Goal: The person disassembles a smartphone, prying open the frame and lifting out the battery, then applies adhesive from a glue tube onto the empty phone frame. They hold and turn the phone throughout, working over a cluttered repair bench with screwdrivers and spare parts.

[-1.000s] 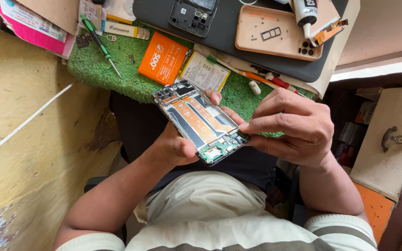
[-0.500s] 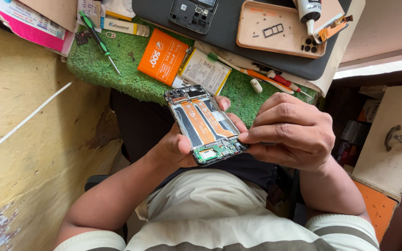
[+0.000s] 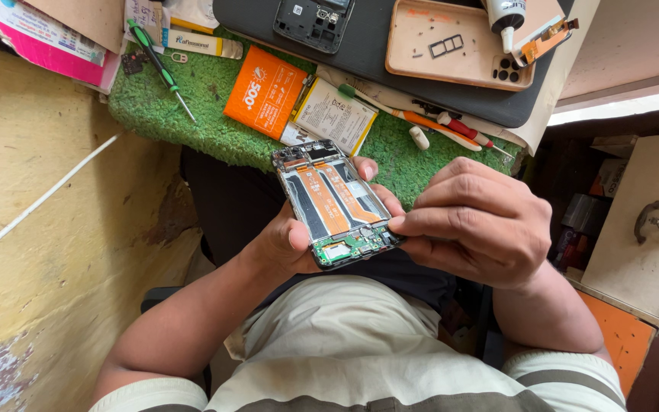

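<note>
— So, what is being held?

— An opened phone (image 3: 335,204), back cover off, orange flex strips and a green board showing. It lies in the left hand (image 3: 293,243), above the person's lap, just short of the tabletop (image 3: 215,122) edge.

— How does the left hand grip it?

— Clamped on it: palm beneath, thumb on the near long side, fingertips curling over the far side.

— And the right hand (image 3: 476,227)?

— Its fingers are drawn together, thumb and forefinger pinched at the phone's lower corner by the green board. Whether anything small sits between them, I cannot tell.

— What lies beyond the hands?

— Green turf covers the tabletop. Just past the phone sit an orange packet (image 3: 265,93) and a white battery (image 3: 334,117) beside it. Further off, a dark mat (image 3: 451,98) carries a tan phone case (image 3: 455,46) and a black back cover (image 3: 314,21). Beyond the left hand lies a green-handled screwdriver (image 3: 160,69).
</note>
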Demonstrator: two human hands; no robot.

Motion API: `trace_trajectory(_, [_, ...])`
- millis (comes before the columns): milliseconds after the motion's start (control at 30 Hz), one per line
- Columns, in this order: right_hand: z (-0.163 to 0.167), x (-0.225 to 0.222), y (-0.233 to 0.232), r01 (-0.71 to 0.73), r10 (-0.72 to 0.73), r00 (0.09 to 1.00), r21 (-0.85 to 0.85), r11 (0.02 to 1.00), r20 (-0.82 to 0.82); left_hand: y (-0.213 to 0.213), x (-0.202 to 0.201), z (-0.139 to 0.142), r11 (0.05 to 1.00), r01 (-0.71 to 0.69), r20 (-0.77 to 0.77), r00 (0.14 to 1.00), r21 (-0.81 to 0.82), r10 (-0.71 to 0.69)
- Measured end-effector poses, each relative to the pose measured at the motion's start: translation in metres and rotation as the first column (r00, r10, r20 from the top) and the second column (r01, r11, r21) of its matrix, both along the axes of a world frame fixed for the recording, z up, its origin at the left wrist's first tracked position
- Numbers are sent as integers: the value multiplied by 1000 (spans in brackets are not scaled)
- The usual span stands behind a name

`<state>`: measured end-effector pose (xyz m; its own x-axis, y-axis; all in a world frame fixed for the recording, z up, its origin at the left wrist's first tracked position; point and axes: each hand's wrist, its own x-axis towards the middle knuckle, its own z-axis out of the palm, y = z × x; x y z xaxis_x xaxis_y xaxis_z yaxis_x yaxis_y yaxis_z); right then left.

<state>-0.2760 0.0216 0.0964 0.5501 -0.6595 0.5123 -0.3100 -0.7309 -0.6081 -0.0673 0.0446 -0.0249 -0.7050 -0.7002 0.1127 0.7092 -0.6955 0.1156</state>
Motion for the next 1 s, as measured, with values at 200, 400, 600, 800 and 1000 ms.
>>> trace_trajectory(200, [-1,0,3,31,-32,999,124,992,9,0,0,-2,1000,-5,-8,1000,1,5])
trace_trajectory(400, [-1,1,2,26,-28,999,123,992,16,-1,1,-1,1000,-6,-11,1000,-12,6])
trace_trajectory(600, [3,2,4,48,-48,997,-6,999,-55,-2,1,0,1000,0,-15,1000,-27,-1])
trace_trajectory(800, [1,2,0,29,-30,999,-30,999,-38,-2,1,1,1000,-3,-3,1000,-18,3])
trace_trajectory(1000, [-1,2,-2,1,-2,1000,41,999,7,-1,1,0,1000,6,-13,1000,-16,-6])
